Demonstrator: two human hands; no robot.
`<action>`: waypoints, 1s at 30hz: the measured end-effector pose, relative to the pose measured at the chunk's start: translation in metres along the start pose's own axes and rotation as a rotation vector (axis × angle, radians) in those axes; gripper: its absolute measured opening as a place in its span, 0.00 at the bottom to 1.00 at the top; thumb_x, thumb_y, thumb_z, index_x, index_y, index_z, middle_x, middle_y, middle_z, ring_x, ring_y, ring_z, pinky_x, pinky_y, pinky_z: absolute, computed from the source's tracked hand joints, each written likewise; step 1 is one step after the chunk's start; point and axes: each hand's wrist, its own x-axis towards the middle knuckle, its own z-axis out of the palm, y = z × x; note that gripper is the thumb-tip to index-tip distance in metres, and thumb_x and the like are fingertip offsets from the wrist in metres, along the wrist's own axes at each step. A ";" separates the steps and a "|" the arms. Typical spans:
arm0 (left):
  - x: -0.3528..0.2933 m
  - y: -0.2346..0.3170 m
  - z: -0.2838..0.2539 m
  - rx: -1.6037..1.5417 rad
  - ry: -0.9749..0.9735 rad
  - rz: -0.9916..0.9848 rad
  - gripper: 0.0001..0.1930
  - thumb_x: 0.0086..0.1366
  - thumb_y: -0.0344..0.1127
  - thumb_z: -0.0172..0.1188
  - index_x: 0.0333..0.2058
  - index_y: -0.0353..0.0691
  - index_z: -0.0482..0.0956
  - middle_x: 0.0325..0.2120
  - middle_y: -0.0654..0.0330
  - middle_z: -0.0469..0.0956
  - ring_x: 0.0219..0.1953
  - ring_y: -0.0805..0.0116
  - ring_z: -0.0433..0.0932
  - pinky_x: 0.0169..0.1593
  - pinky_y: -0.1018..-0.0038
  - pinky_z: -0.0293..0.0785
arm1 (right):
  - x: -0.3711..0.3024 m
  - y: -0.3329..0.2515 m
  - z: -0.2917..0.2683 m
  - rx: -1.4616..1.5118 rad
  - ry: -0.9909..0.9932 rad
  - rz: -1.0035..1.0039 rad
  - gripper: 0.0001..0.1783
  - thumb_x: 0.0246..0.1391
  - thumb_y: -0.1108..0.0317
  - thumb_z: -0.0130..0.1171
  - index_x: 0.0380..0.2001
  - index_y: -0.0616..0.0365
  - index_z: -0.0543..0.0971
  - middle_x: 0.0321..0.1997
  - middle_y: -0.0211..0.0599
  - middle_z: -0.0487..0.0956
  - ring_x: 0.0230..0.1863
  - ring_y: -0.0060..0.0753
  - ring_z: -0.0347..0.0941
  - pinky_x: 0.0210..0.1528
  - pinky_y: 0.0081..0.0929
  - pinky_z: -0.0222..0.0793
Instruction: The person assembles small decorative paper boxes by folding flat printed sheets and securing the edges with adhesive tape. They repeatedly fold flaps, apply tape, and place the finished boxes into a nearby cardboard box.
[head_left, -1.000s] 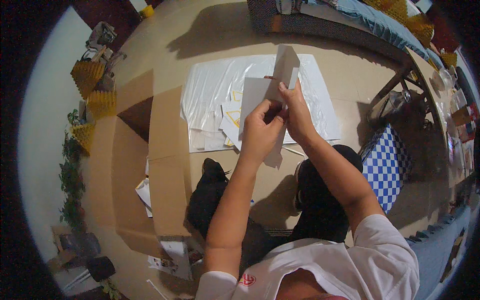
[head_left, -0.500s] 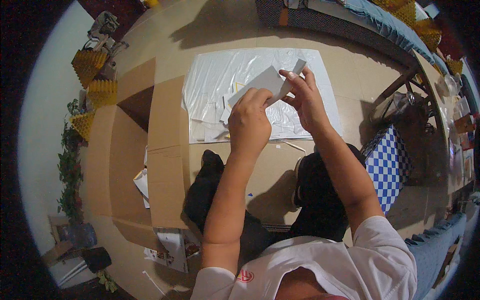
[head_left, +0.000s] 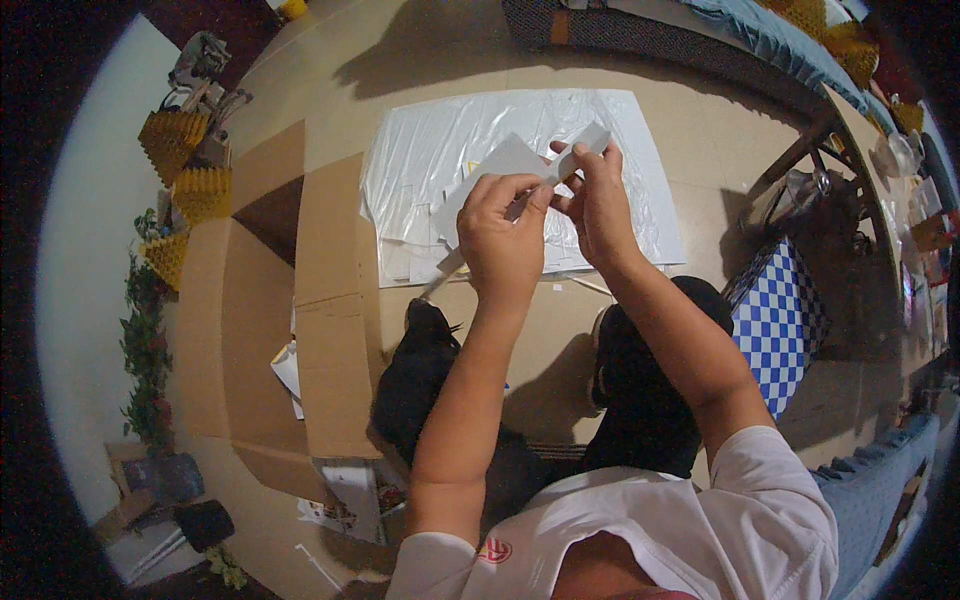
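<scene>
A narrow white card strip (head_left: pixel 592 137) is pinched between both my hands above a white plastic-covered sheet (head_left: pixel 640 190). My left hand (head_left: pixel 500 230) closes on its near part, thumb and fingers together. The fingers of my right hand (head_left: pixel 603 205) grip its far right end, with the thumb lying along it. Just beyond my left hand shows a wider pale card (head_left: pixel 512 158); whether it joins the strip I cannot tell. Below that hand pokes out a narrow pale end (head_left: pixel 448 264). My fingers hide the middle of the strip.
To the left stands an open cardboard box (head_left: pixel 335 300) with white pieces inside. A blue-and-white checked box (head_left: pixel 775 340) sits at the right, near a wooden-legged table (head_left: pixel 850 150). A sofa (head_left: pixel 660 45) lines the far side. My dark-clad legs (head_left: pixel 650 420) flank the near floor.
My two hands have come closer together around the strip. My right hand has shifted slightly left and down, and the strip has turned. A pale end now shows below my left hand.
</scene>
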 end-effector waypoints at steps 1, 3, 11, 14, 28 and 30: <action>0.001 -0.002 -0.001 0.016 -0.013 0.030 0.05 0.55 0.27 0.66 0.31 0.35 0.81 0.29 0.59 0.77 0.32 0.69 0.76 0.37 0.75 0.72 | -0.001 0.000 0.001 -0.012 -0.006 -0.023 0.36 0.61 0.58 0.48 0.66 0.50 0.45 0.59 0.49 0.66 0.57 0.39 0.67 0.48 0.36 0.74; 0.003 -0.005 -0.005 0.065 -0.066 0.140 0.06 0.55 0.26 0.66 0.32 0.36 0.81 0.29 0.60 0.77 0.31 0.71 0.76 0.37 0.75 0.72 | -0.002 -0.005 0.002 -0.132 -0.118 -0.112 0.39 0.61 0.56 0.51 0.68 0.49 0.46 0.56 0.46 0.68 0.54 0.36 0.67 0.53 0.35 0.69; 0.010 0.011 -0.018 -0.231 -0.089 -0.119 0.23 0.54 0.26 0.68 0.46 0.36 0.66 0.29 0.60 0.78 0.31 0.74 0.76 0.37 0.77 0.72 | 0.000 -0.024 -0.008 -0.432 -0.457 -0.267 0.25 0.66 0.50 0.44 0.61 0.45 0.71 0.55 0.35 0.70 0.54 0.29 0.66 0.55 0.27 0.63; 0.014 0.011 -0.028 -0.375 -0.103 -0.180 0.25 0.56 0.30 0.68 0.47 0.33 0.64 0.28 0.59 0.79 0.31 0.75 0.76 0.38 0.80 0.71 | 0.000 -0.021 -0.005 -0.413 -0.470 -0.188 0.23 0.65 0.49 0.46 0.55 0.47 0.76 0.57 0.35 0.70 0.55 0.30 0.66 0.56 0.27 0.63; 0.010 0.009 -0.026 -0.670 -0.169 -0.476 0.11 0.57 0.32 0.68 0.34 0.34 0.78 0.29 0.62 0.80 0.31 0.77 0.75 0.37 0.81 0.70 | -0.003 -0.030 -0.006 -0.266 -0.592 -0.125 0.18 0.62 0.57 0.52 0.51 0.53 0.75 0.58 0.37 0.71 0.60 0.33 0.66 0.62 0.34 0.60; 0.009 0.007 -0.026 -0.682 -0.186 -0.479 0.10 0.57 0.31 0.68 0.36 0.34 0.78 0.29 0.62 0.80 0.31 0.77 0.76 0.38 0.80 0.71 | -0.005 -0.032 -0.005 -0.258 -0.588 -0.104 0.17 0.62 0.60 0.51 0.51 0.55 0.75 0.58 0.38 0.71 0.59 0.32 0.67 0.61 0.33 0.61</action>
